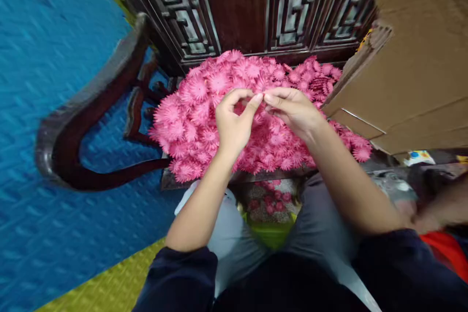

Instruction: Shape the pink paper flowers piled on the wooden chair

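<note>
My left hand (234, 122) and my right hand (294, 109) meet fingertip to fingertip over a heap of pink artificial flowers (199, 90). Both pinch at the same spot, thumbs against forefingers. Between the tips shows a small reddish-pink bit, seemingly part of a pink artificial flower (262, 80) whose petals fan out just above them. The fingers cover most of its middle. Underneath, the loose flowers lie piled on a dark wooden bench seat (237, 177).
A carved bench back (237, 9) rises behind the heap, with a curved armrest (54, 141) at left. A large cardboard box (420, 68) stands at right. More pink flowers (272, 202) lie below, between my knees. Another person's arm (444, 207) reaches in at far right.
</note>
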`<state>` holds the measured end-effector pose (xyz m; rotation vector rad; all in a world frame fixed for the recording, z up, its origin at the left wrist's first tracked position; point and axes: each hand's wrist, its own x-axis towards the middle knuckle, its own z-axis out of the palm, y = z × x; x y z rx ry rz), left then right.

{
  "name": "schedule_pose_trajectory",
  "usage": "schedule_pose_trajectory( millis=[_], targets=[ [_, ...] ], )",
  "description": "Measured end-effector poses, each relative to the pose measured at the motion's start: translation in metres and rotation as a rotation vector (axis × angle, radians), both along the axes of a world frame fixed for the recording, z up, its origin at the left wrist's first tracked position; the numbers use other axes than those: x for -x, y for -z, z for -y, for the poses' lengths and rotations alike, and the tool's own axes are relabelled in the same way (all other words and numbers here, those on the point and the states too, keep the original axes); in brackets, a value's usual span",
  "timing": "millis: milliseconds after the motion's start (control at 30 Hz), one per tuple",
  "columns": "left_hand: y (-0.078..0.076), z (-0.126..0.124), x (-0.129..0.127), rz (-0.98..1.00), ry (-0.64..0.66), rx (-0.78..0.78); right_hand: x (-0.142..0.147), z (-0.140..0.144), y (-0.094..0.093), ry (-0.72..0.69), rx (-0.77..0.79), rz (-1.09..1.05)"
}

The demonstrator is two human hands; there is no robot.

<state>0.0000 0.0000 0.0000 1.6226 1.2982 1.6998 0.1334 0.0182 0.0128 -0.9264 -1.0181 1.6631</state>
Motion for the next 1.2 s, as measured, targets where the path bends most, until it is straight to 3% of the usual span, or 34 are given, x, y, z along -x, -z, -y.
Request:
schedule_pose_trajectory(
  millis=[500,767,1200],
  targets=[
    [0.0021,0.0010,-0.0046,0.043,0.011,-0.013,0.0002,-0.0016,0.0047,0.045,-0.095,0.032],
    [0.0008,-0.0016,-0.0018,0.102,0.127,0.041,-0.0031,-0.0028,0.0029,0.018,-0.116,-0.008],
    [-0.0009,-0.0010,-0.0001,0.027,0.081,-0.026,-0.0016,-0.0006,0.0033,-0.037,-0.118,0.047]
  ],
)
